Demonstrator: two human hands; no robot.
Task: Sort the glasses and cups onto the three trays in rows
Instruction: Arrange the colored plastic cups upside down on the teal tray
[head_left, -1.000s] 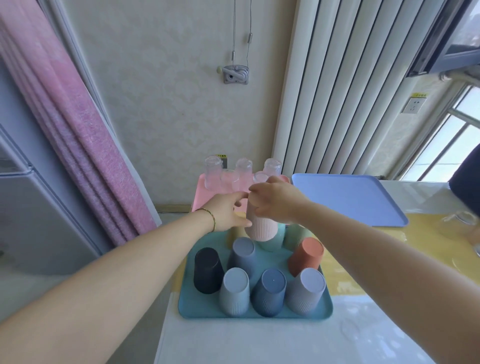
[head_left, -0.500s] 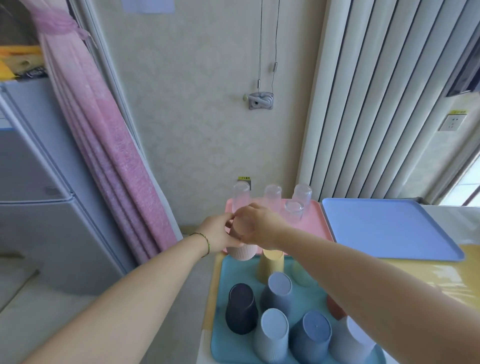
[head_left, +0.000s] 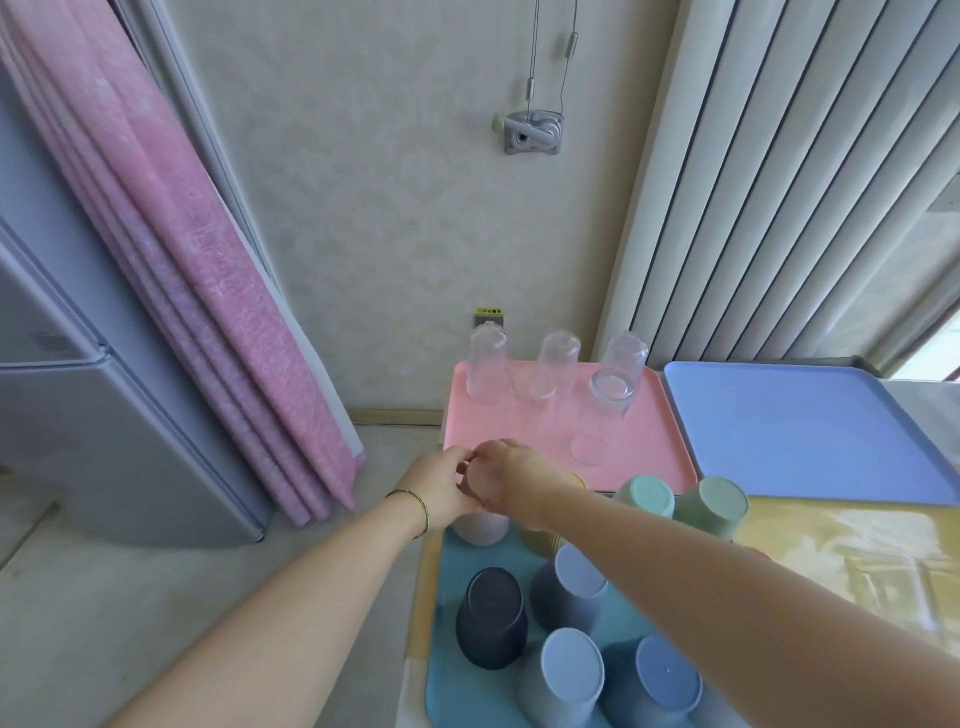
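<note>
Both hands meet on an upside-down pale pink ribbed cup (head_left: 479, 529) at the far left corner of the teal tray (head_left: 451, 660). My left hand (head_left: 439, 491) grips its left side and my right hand (head_left: 511, 478) grips its top. Several upturned cups stand on the teal tray: a dark navy cup (head_left: 491, 618), blue-grey cups (head_left: 569, 590), two mint green cups (head_left: 644, 496) and a yellow cup (head_left: 543, 540) partly hidden by my right arm. Clear glasses (head_left: 487, 366) stand in a row at the back of the pink tray (head_left: 649, 452). The blue tray (head_left: 810, 431) is bare.
A yellow tablecloth (head_left: 857, 561) covers the table to the right. A pink folded mat (head_left: 197, 270) and a grey fridge (head_left: 78, 415) stand to the left, beyond the table edge. White vertical slats (head_left: 753, 182) hang behind the trays.
The pink cup has come down and left from above the other cups to the tray's far left corner, with both hands still on it. The camera has tilted and moved closer.
</note>
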